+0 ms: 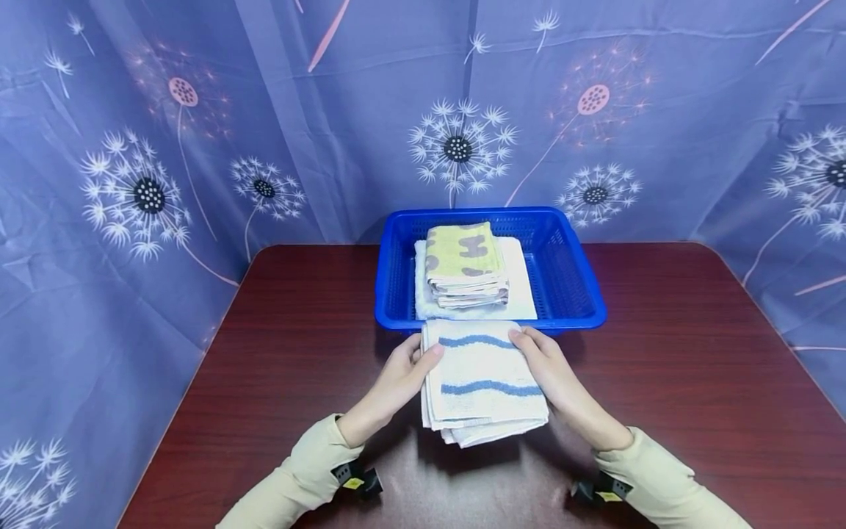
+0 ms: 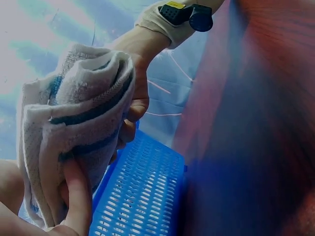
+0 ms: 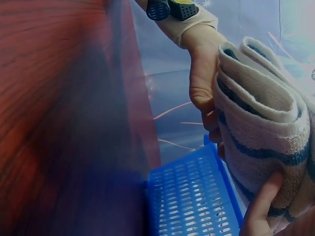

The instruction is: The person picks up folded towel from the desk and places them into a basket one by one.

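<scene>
Both hands hold a folded white towel (image 1: 489,371) with wavy blue stripes, raised above the table just in front of the basket. My left hand (image 1: 403,371) grips its left edge, thumb on top and fingers beneath. At the opposite edge my right hand (image 1: 551,371) pinches it the same way. In the left wrist view the towel (image 2: 83,113) shows its several folded layers. Behind it stands a blue plastic basket (image 1: 587,283). Inside, a yellow-green patterned folded cloth (image 1: 463,251) tops a small stack, which lies on a larger white folded towel (image 1: 522,279).
The basket sits at the back of a dark red wooden table (image 1: 291,316). A blue curtain (image 1: 357,110) with dandelion prints hangs behind and at both sides. Dark wrist cameras are strapped over the pale sleeves (image 1: 304,470).
</scene>
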Demonstrator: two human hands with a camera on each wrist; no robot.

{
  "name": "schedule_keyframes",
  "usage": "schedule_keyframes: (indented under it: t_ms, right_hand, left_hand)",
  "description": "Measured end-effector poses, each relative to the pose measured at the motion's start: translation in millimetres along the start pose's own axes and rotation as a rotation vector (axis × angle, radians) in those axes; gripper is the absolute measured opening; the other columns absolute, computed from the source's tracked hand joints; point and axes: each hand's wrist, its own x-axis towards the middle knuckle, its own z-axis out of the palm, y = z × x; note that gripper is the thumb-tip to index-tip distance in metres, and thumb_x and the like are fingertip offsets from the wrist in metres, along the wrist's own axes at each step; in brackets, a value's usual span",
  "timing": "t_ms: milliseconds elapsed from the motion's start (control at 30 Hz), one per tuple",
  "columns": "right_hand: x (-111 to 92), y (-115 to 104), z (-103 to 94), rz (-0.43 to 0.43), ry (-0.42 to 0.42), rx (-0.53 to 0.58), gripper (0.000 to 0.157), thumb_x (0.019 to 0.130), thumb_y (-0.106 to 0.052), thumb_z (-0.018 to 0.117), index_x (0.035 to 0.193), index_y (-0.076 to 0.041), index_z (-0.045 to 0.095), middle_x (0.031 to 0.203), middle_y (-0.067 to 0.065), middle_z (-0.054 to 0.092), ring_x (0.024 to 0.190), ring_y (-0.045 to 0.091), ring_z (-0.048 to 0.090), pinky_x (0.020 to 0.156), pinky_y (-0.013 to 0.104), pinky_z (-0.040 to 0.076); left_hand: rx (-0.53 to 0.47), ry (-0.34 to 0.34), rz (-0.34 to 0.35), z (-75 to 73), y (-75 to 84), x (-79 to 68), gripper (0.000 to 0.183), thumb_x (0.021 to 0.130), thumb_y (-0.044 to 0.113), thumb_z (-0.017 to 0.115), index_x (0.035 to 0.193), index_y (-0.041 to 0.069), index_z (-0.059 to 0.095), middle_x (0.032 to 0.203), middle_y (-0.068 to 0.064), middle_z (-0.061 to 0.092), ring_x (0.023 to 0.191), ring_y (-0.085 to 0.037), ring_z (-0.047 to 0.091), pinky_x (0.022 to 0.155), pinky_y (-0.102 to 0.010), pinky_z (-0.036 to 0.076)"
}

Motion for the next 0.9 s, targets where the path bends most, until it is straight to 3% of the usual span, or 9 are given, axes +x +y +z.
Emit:
schedule_keyframes:
  t_ms: [133,433,533,700,800,900]
  right_hand:
    - [-1,-5,-2.5,0.002,-0.019,0.014,0.051,0.095,-0.042,0.04,0.123,0.0,0.041,0.084,0.0,0.064,0.069,0.013,0.066,0.063,0.035,0.056]
    - [-1,-15,-8.9,-0.018,-0.068,0.045,0.058,0.093,-0.047,0.043,0.125,0.001,0.038,0.084,-0.003,0.066,0.072,0.013,0.067,0.065,0.036,0.056]
    - [0,-16,-11.6,-0.011,-0.109,0.079,0.06,0.093,-0.045,0.044,0.127,0.003,0.035,0.084,-0.004,0.066,0.073,0.013,0.067,0.065,0.036,0.056]
    - [-1,-20,-16.7,-0.001,-0.172,0.123,0.062,0.093,-0.041,0.046,0.131,0.006,0.031,0.085,-0.005,0.068,0.073,0.012,0.067,0.063,0.035,0.056]
    - [-1,-22,-18.6,-0.003,-0.19,0.136,0.062,0.093,-0.04,0.046,0.132,0.006,0.03,0.084,-0.005,0.069,0.073,0.012,0.068,0.062,0.035,0.056]
    - [-1,-22,-19.5,-0.006,-0.191,0.132,0.062,0.093,-0.04,0.047,0.133,0.006,0.03,0.085,-0.005,0.069,0.074,0.012,0.067,0.063,0.034,0.056]
  left_hand:
    - [-0.024,0.013,-0.003,0.2,3.9,0.7,0.042,0.094,0.025,0.05,0.123,-0.004,0.044,0.108,-0.027,0.062,0.087,-0.012,0.065,0.077,-0.03,0.054]
    - [-0.124,0.033,-0.089,-0.4,11.3,1.8,0.04,0.094,0.023,0.049,0.12,-0.008,0.048,0.11,-0.028,0.061,0.085,-0.011,0.064,0.079,-0.035,0.054]
    - [-0.124,0.033,-0.069,-2.1,8.5,3.4,0.044,0.093,0.027,0.05,0.118,-0.009,0.049,0.108,-0.026,0.063,0.085,-0.013,0.065,0.078,-0.036,0.054]
    - [-0.117,-0.01,0.035,-13.9,-30.5,22.5,0.049,0.093,0.037,0.049,0.12,-0.004,0.05,0.105,-0.016,0.067,0.09,-0.017,0.066,0.076,-0.036,0.055]
    - [-0.109,-0.027,0.041,-18.4,-45.1,31.6,0.048,0.093,0.039,0.047,0.12,0.0,0.051,0.105,-0.01,0.068,0.093,-0.016,0.066,0.077,-0.034,0.055]
    - [-0.119,-0.012,0.031,-13.5,-19.9,24.4,0.051,0.094,0.039,0.047,0.12,-0.005,0.05,0.107,-0.017,0.066,0.092,-0.018,0.065,0.078,-0.038,0.054]
